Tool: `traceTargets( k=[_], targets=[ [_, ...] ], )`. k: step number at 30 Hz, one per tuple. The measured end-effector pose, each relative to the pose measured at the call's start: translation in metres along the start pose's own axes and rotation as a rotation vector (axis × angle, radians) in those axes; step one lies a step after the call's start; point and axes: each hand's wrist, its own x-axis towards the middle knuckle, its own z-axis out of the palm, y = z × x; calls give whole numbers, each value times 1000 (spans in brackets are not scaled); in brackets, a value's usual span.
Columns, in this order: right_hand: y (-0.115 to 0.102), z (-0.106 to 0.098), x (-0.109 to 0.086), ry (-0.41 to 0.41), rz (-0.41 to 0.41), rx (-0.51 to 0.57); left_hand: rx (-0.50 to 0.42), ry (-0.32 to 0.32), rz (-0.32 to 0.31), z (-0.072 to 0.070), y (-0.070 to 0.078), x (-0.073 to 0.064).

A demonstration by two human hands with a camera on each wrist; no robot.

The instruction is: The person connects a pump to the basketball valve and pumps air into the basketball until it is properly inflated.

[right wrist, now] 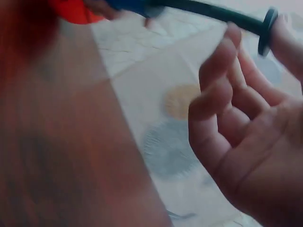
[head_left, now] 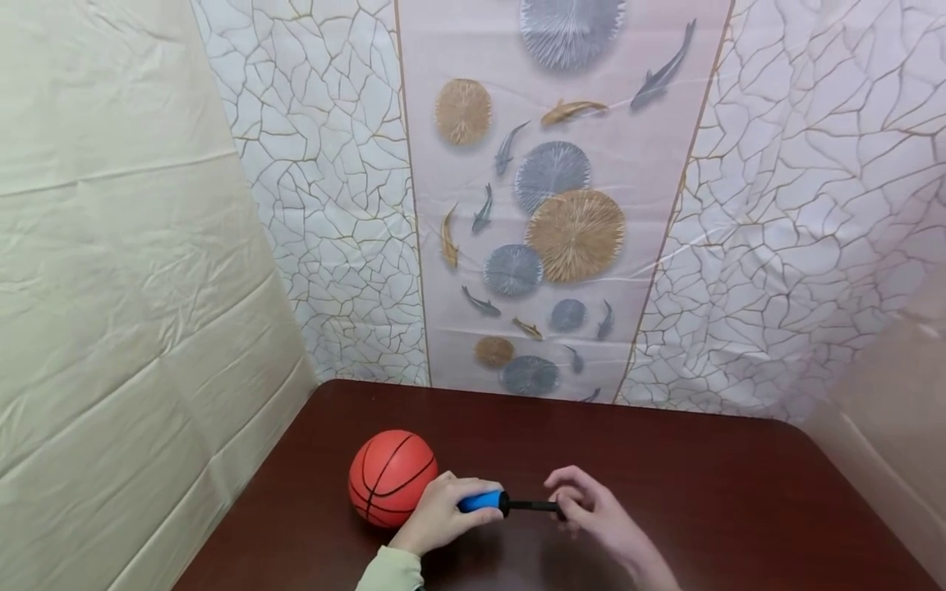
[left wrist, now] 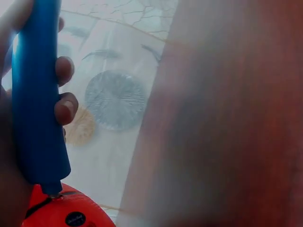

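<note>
An orange-red basketball (head_left: 392, 478) with black lines rests on the dark table. My left hand (head_left: 446, 510) grips the blue barrel of a ball pump (left wrist: 40, 109), which lies roughly level just right of the ball. In the left wrist view the pump's narrow tip meets the ball by a small dark label (left wrist: 75, 219). The black plunger rod (head_left: 530, 506) extends from the barrel toward my right hand (head_left: 591, 513). In the right wrist view the thumb lies against the flat end disc (right wrist: 268, 30), and curled fingers reach up to the rod.
The dark reddish-brown table (head_left: 687, 492) has rounded far corners. Behind it hangs a patterned cloth (head_left: 473, 328) with fish and round shapes, and a cream cloth (head_left: 133, 328) covers the left side.
</note>
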Motion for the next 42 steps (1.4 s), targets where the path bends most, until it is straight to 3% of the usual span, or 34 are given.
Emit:
traceTargets(
  k=[4, 8, 14, 19, 23, 31, 37, 41, 42],
  targets=[
    [13, 21, 13, 88, 175, 40, 5, 2, 11, 6, 0, -2],
    [19, 31, 18, 119, 228, 28, 16, 21, 26, 5, 0, -3],
    [-2, 13, 4, 82, 162, -84, -10, -2, -3, -8, -2, -5],
    [-19, -10, -17, 98, 7, -114, -50, -3, -59, -16, -2, -6],
    [-17, -13, -18, 57, -59, -161, -56, -5, -75, -15, -1, -6],
    [3, 19, 10, 60, 201, -89, -18, -4, -59, 4, 3, -2],
    [11, 42, 22, 89, 207, -56, 22, 44, 6, -4, -1, -3],
    [-3, 31, 12, 27, 264, 6, -2, 22, 25, -14, -3, -6],
    [-7, 27, 8, 6, 245, -2, -10, 17, 22, -16, -3, -7]
  ],
)
